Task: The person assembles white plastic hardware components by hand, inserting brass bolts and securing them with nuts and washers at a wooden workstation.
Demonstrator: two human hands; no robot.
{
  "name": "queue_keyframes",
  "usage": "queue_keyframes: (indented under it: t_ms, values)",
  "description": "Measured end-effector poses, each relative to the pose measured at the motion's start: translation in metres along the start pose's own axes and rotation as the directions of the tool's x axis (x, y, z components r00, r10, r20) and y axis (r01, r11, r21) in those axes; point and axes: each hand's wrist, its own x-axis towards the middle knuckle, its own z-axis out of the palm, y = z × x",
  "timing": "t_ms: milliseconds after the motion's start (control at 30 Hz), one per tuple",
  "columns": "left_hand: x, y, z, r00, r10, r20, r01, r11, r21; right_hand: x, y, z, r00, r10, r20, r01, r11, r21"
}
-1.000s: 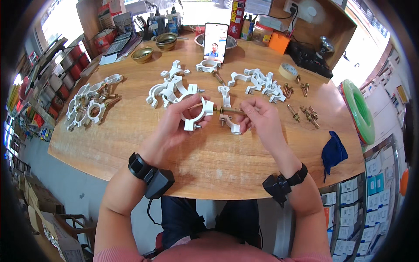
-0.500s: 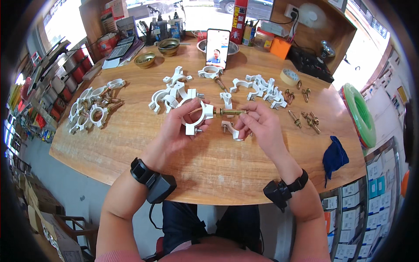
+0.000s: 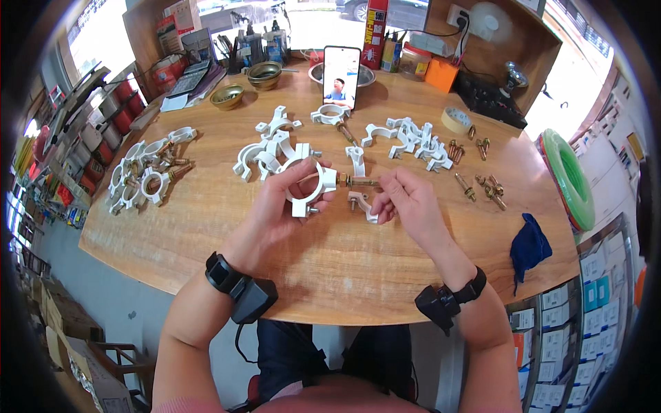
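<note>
A white ring-shaped pipe clamp (image 3: 330,180) is held in my left hand (image 3: 272,198), fingers and thumb closed round its left side. A brass-coloured expansion bolt (image 3: 361,182) sticks out of the clamp's right side, roughly level. Around the bolt's free end, the fingers of my right hand (image 3: 414,201) are pinched together. Just below the bolt lies a loose white clamp half (image 3: 363,208), near my right fingertips. Another clamp half (image 3: 356,161) rests beyond the bolt. Behind my left hand is a group of white clamp parts (image 3: 258,153).
Clamps with bolts fitted (image 3: 153,184) are heaped at the left. More clamp halves (image 3: 413,141) and loose bolts (image 3: 491,191) lie at the right, with a tape roll (image 3: 456,120) and a dark blue cloth (image 3: 529,246). A phone (image 3: 341,77) stands upright behind a complete clamp (image 3: 330,114).
My right fingers have curled in more and shifted slightly at the bolt's end. The clamp in my left hand stays almost in place.
</note>
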Motion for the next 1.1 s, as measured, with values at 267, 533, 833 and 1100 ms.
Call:
queue_keyframes:
  t_ms: [267,533,833,1100]
  values:
    - [0.002,0.0,0.003,1.0,-0.011,0.001,0.011,1.0,-0.005,0.001,0.0,0.0,0.998,-0.059,-0.025,0.059,0.998,0.016]
    - [0.001,0.0,0.002,0.999,-0.021,-0.029,0.021,1.0,-0.006,0.0,0.0,0.002,0.992,-0.118,-0.036,0.118,0.993,0.009]
    - [0.003,0.0,0.0,1.0,0.01,-0.015,-0.009,1.0,0.018,0.001,-0.003,0.002,0.99,-0.132,-0.045,0.131,0.991,-0.018]
    - [0.0,-0.002,0.004,1.0,-0.008,-0.029,0.009,1.0,0.025,0.0,0.0,0.004,0.988,-0.148,-0.053,0.15,0.988,0.024]
